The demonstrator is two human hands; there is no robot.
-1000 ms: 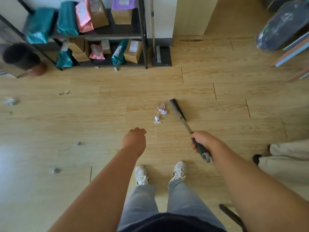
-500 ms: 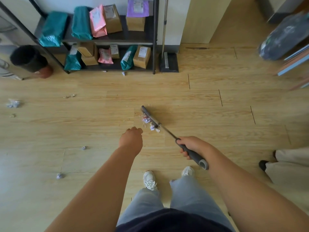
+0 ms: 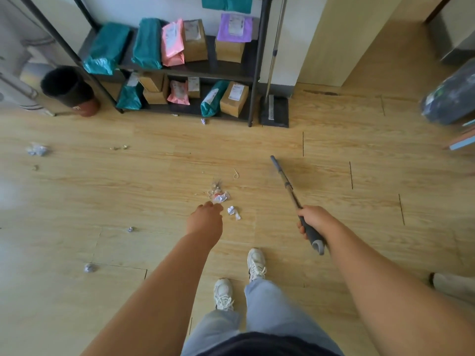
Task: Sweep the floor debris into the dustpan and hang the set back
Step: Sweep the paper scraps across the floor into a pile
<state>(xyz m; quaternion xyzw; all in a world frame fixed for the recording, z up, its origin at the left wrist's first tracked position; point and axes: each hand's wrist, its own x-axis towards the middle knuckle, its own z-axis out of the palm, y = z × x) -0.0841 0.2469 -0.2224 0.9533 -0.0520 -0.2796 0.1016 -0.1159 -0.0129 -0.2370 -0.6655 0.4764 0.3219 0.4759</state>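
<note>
My right hand (image 3: 316,220) grips the grey foam end of a broom handle (image 3: 289,186). The dark broom head (image 3: 275,161) points away from me, low over the wooden floor and right of the debris. A small pile of paper scraps and bits (image 3: 218,195) lies just beyond my left hand (image 3: 205,220), which hangs loosely curled and holds nothing. More scraps lie at the left (image 3: 37,149), (image 3: 130,229), (image 3: 90,267). The black long-handled dustpan (image 3: 274,112) stands against the wall right of the shelf.
A black metal shelf (image 3: 255,80) with parcels stands at the back wall, with a dark bin (image 3: 68,89) to its left. A dark bag (image 3: 452,96) sits at the right edge. Another person's shoe and trouser leg (image 3: 452,285) show at lower right.
The broom head swept left across the debris, then swung back to the right. The scrap pile now lies further left, by my left hand. My view has tilted up.
</note>
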